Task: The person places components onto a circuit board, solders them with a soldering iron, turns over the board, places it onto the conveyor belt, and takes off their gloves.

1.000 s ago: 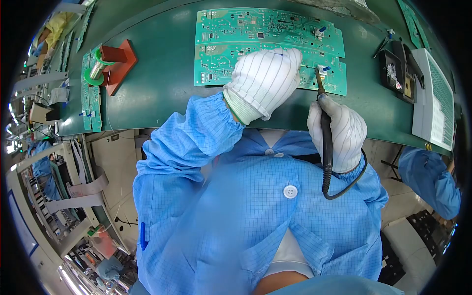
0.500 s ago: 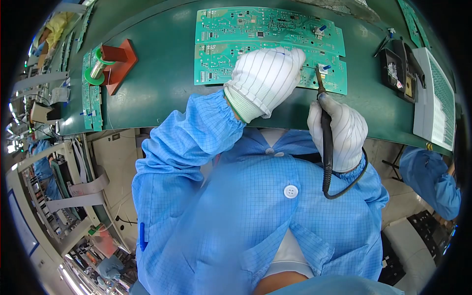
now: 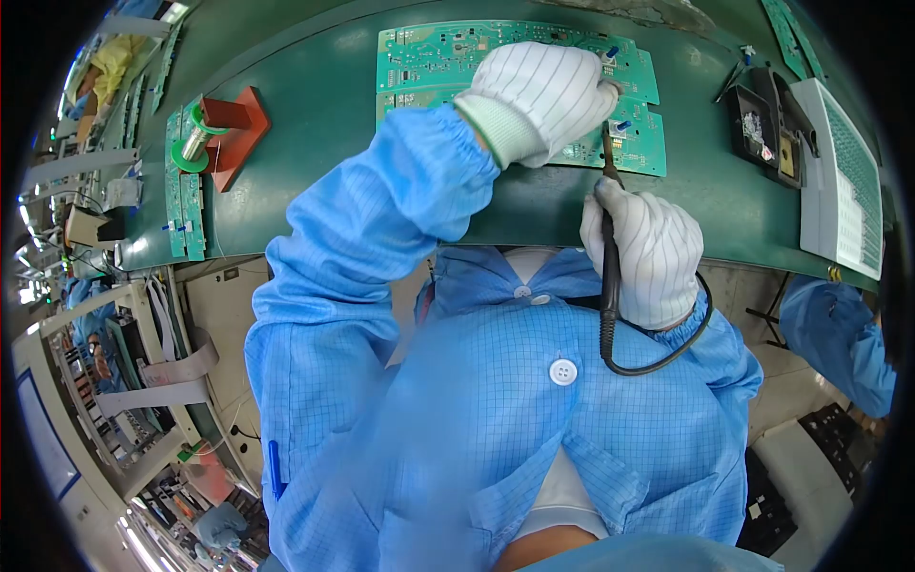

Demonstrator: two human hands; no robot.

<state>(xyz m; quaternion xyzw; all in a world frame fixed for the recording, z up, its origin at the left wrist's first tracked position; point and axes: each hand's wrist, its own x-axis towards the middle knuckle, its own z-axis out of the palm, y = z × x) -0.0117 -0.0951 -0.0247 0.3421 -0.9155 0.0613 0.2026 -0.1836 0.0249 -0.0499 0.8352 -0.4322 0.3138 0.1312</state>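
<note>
Two green circuit boards, a far one (image 3: 429, 59) and a near one (image 3: 643, 157), lie edge to edge on the bench. Gripped in my gloved right hand (image 3: 653, 253) is a soldering iron (image 3: 610, 276). Its tip points up at a small white component with a blue shaft (image 3: 621, 128) on the near board; whether it touches is too small to tell. My gloved left hand (image 3: 543, 100) is over both boards with its fingers closed, fingertips just above that component. What they pinch is hidden. A similar blue-shafted part (image 3: 611, 53) is on the far board.
A solder wire spool (image 3: 195, 143) sits on a red stand (image 3: 250, 133) at left, beside narrow green boards (image 3: 193, 219). At right are a black tray of small parts (image 3: 753, 129) and a white tray (image 3: 843, 181). Another person's blue sleeve (image 3: 839, 334) shows far right.
My left hand has moved up and to the right, its fingertips now above the near component. My right hand with the soldering iron has shifted slightly left along with the view.
</note>
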